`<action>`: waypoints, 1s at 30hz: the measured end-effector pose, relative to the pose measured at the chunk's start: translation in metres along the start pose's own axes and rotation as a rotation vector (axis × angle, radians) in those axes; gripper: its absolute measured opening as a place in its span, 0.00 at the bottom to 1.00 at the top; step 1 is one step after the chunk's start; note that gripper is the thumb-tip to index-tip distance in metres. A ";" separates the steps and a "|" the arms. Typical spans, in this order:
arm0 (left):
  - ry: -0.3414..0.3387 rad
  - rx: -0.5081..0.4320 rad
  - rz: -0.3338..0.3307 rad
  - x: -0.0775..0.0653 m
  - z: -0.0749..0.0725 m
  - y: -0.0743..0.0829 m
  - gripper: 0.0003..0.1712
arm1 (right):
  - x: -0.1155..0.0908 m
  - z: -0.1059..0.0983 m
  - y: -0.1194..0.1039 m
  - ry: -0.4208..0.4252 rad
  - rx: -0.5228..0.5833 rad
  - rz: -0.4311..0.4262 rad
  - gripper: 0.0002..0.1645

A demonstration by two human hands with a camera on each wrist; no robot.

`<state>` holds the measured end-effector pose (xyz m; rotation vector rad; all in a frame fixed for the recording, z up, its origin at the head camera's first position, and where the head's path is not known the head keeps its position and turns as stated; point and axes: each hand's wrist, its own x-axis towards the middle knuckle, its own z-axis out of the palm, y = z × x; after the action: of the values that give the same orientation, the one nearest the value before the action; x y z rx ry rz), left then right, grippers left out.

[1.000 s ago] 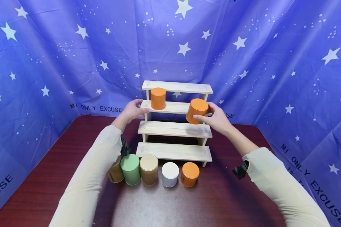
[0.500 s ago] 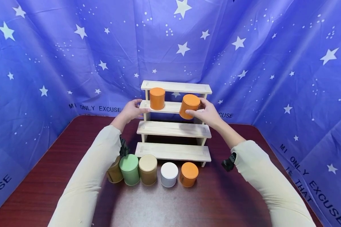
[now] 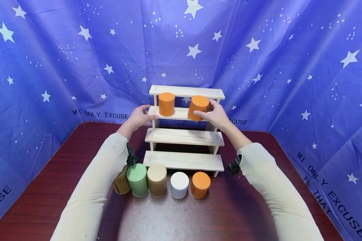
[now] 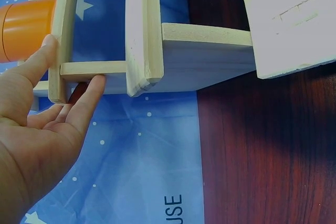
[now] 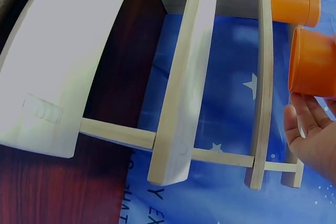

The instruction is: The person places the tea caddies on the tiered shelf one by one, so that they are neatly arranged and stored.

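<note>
Right hand [image 3: 215, 115], gripping an orange can [image 3: 197, 108], moved left and farther; left hand [image 3: 136, 117] still grips rack [image 3: 185, 136]. Count: 3 orange cans [image 3: 166, 106], 2 brown cans [image 3: 157, 185], 1 green can [image 3: 137, 183], 1 white can [image 3: 179, 187].

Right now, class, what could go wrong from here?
The held orange can looks tilted above the shelf, so the right hand might set it on its edge and tip it. If dropped, it could strike the front orange can below. The left hand has its thumb close to the shelved orange can and might nudge it.
</note>
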<state>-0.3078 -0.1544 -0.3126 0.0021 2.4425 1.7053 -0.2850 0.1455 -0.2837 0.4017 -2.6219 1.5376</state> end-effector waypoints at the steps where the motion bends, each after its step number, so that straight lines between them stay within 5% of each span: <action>1: 0.000 -0.001 -0.001 0.000 0.000 0.000 0.48 | 0.001 0.001 0.000 0.000 0.005 -0.001 0.40; 30: 0.002 0.000 -0.010 0.002 0.000 -0.001 0.48 | 0.031 0.029 -0.008 0.016 0.021 0.025 0.42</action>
<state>-0.3096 -0.1550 -0.3140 -0.0123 2.4398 1.7016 -0.3108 0.1106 -0.2853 0.3579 -2.6104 1.5705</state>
